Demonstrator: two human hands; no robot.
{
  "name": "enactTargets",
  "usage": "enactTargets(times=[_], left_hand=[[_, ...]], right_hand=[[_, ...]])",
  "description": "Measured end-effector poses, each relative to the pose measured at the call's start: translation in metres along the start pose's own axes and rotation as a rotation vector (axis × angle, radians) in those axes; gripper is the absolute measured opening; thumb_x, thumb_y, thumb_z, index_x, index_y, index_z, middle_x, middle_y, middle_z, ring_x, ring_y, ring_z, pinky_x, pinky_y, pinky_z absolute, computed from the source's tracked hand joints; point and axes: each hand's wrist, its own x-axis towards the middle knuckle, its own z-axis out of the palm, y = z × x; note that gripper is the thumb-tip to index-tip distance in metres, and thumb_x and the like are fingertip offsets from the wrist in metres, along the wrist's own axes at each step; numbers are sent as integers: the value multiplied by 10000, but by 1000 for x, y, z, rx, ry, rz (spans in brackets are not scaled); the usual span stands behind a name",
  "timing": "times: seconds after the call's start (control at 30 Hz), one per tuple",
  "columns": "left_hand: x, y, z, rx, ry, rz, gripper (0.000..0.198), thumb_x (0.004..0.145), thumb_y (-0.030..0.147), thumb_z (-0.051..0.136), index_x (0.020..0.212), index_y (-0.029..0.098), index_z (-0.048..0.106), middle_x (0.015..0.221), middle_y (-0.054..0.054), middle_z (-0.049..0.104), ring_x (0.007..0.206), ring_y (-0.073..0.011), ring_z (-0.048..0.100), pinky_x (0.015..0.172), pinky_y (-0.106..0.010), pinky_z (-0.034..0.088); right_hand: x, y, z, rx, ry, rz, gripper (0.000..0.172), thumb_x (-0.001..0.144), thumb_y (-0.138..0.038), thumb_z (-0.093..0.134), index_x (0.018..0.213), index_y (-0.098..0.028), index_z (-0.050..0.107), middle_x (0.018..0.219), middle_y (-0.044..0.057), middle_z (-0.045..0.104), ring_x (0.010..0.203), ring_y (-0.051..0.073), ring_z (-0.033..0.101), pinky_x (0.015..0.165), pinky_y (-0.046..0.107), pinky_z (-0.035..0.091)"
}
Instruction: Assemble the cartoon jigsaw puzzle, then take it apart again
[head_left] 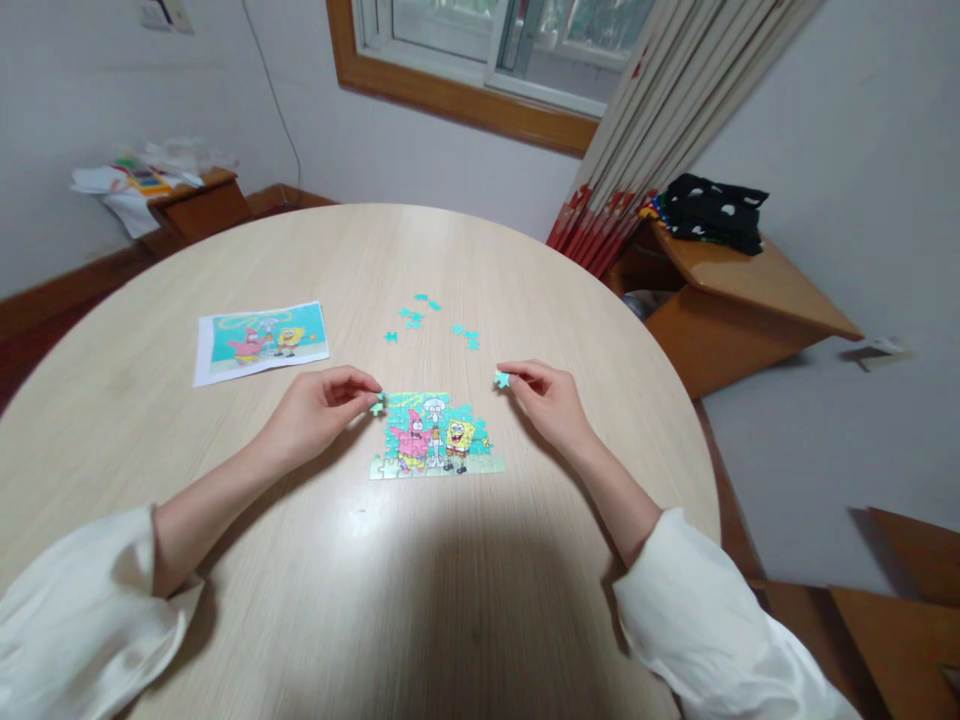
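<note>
Puzzle (436,435) top edge: left hand (319,405) pinches left piece (377,407), right hand (547,400) pinches right piece (502,379).

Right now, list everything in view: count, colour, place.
round pale wooden table: 1, light wood, centre.
part-built cartoon jigsaw puzzle: 1, turquoise, pink, yellow, between the hands.
loose turquoise jigsaw pieces: several, turquoise, beyond the puzzle.
printed cartoon reference sheet: 1, white-edged turquoise, table's left.
folded black white-dotted cloth: 1, on slanted brown wooden stand, right.
cream red-trimmed curtain: 1, upper right.
white paper pile: 1, on small brown side stand, far left.
left turquoise jigsaw piece: 1, at puzzle's top-left corner.
right turquoise jigsaw piece: 1, beyond puzzle's top-right corner.
left hand: 1, white-sleeved, pinching the left turquoise jigsaw piece.
right hand: 1, white-sleeved, pinching the right turquoise jigsaw piece.
</note>
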Motion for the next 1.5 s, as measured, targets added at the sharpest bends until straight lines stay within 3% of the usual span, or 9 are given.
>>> enactTargets(times=[0.23, 0.97, 1.5], left_hand=[[5, -8, -9, 78, 63, 9, 146, 723, 298, 605, 775, 166, 640, 760, -51, 700, 720, -173, 656, 716, -319, 521], [3, -12, -7, 103, 46, 45, 156, 742, 306, 583, 798, 172, 640, 798, -54, 703, 751, -171, 655, 758, -324, 523], [1, -16, -7, 296, 90, 101, 201, 768, 317, 531, 827, 175, 660, 831, -68, 708, 762, -194, 643, 733, -332, 502]], right_hand=[[-4, 2, 11, -51, -122, -15, 214, 804, -227, 558, 920, -172, 729, 871, 66, 716, 716, 145, 611, 648, 291, 472], [-3, 4, 6, -271, -141, -119, 257, 779, -80, 460, 836, -178, 691, 835, 47, 663, 740, 146, 580, 703, 290, 443], [-3, 3, 5, -294, -151, -117, 248, 794, -81, 465, 846, -185, 684, 830, 47, 635, 763, 155, 569, 723, 307, 439]])
